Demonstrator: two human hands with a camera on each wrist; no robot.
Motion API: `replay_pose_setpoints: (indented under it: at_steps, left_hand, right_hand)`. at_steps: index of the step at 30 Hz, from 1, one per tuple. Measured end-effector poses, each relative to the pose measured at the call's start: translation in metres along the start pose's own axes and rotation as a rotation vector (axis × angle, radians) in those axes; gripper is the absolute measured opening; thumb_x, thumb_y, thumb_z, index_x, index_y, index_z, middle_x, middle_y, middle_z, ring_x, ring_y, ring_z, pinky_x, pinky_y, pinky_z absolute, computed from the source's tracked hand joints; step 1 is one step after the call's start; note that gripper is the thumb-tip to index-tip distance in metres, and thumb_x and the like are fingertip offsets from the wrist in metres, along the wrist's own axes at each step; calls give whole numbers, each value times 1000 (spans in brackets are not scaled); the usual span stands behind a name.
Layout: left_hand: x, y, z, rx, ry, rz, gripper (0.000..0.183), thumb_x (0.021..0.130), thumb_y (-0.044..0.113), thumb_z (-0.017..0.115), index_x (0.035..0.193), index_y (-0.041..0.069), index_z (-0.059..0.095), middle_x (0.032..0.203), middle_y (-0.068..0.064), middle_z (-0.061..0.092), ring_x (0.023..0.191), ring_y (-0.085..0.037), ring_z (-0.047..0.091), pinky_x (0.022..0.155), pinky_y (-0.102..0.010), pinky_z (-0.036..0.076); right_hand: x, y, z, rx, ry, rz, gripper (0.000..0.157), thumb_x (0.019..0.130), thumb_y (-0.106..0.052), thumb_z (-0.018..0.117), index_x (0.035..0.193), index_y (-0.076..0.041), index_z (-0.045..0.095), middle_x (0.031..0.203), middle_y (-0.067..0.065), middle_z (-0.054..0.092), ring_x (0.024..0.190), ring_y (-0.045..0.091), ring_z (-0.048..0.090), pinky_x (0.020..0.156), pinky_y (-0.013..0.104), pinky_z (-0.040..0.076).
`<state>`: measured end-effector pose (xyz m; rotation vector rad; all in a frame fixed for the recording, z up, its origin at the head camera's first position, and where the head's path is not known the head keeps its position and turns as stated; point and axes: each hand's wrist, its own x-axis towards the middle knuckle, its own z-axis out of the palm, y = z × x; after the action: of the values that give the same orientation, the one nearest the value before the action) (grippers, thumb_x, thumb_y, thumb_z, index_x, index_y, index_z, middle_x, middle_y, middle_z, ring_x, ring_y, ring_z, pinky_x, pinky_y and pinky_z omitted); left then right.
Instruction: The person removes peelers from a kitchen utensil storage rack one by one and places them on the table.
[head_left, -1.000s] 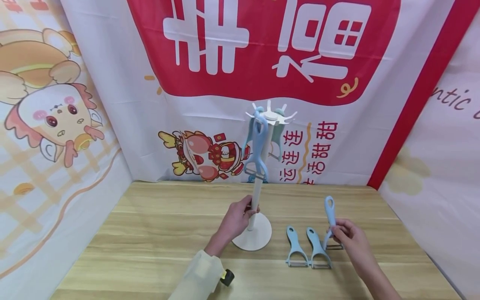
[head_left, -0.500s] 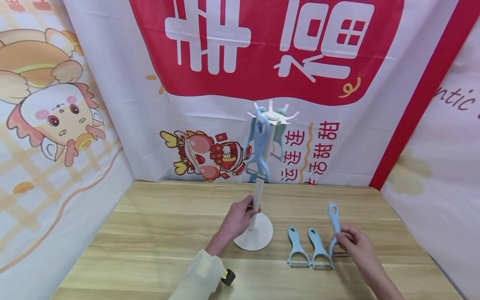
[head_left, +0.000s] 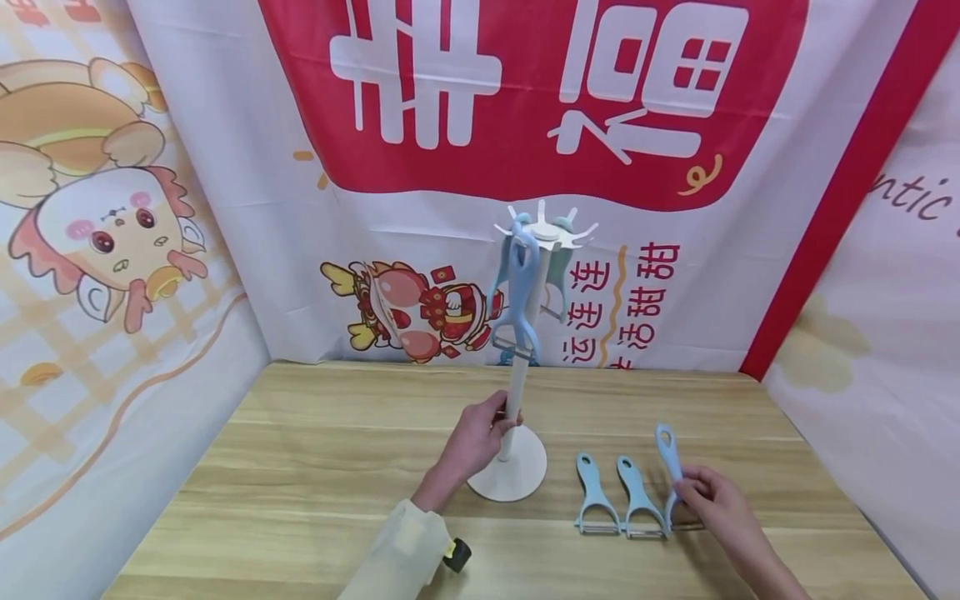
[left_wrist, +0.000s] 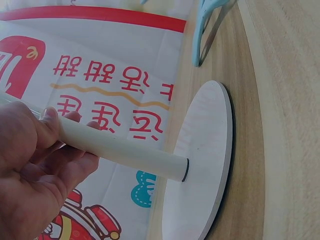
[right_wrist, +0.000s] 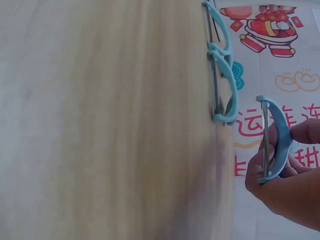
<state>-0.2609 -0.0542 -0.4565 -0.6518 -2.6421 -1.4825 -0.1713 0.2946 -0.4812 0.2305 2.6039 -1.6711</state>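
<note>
My left hand (head_left: 472, 437) grips the white pole (head_left: 516, 390) of a hook stand above its round base (head_left: 525, 475); in the left wrist view the fingers curl round the pole (left_wrist: 125, 150). Between the thumb and fingers of my right hand (head_left: 720, 504) is a light blue peeler (head_left: 667, 454), handle up and blade end low over the table. The right wrist view shows this peeler (right_wrist: 283, 137) with its metal blade facing the camera. Two similar peelers, a left one (head_left: 589, 482) and a right one (head_left: 632, 482), lie side by side just left of it.
Several white hooks (head_left: 542, 218) ring the stand's top. A blue peeler (head_left: 521, 275) and a greener peeler (head_left: 558, 271) hang there, with more behind. Printed cloth (head_left: 397, 217) closes off the back and sides of the wooden table (head_left: 300, 467).
My right hand has brought the peeler lower and slightly right, toward the table's near side. The left hand keeps its grip on the pole, and the stand stays in place.
</note>
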Motion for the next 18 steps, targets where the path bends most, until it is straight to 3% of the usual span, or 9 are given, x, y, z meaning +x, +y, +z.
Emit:
replay_pose_setpoints:
  at_steps: [7,18]
  left_hand:
    - [-1,1,0,11,7,7,17,101,5,55,117,8,60,105,-3,70,109,-23,67,102,-47,54]
    - [-1,0,-1,1,0,-7,17,101,6,54,116,9,60,105,-2,70,108,-22,66,103,-48,53]
  right_hand:
    - [1,10,-1,-71,5,-3,41,99,-7,57,131,17,47,91,2,70,77,-2,56,69,19,49]
    - [6,18,-2,-98,-30,32,38,98,-1,54,128,20,46,95,13,71,72,7,64,67,22,56]
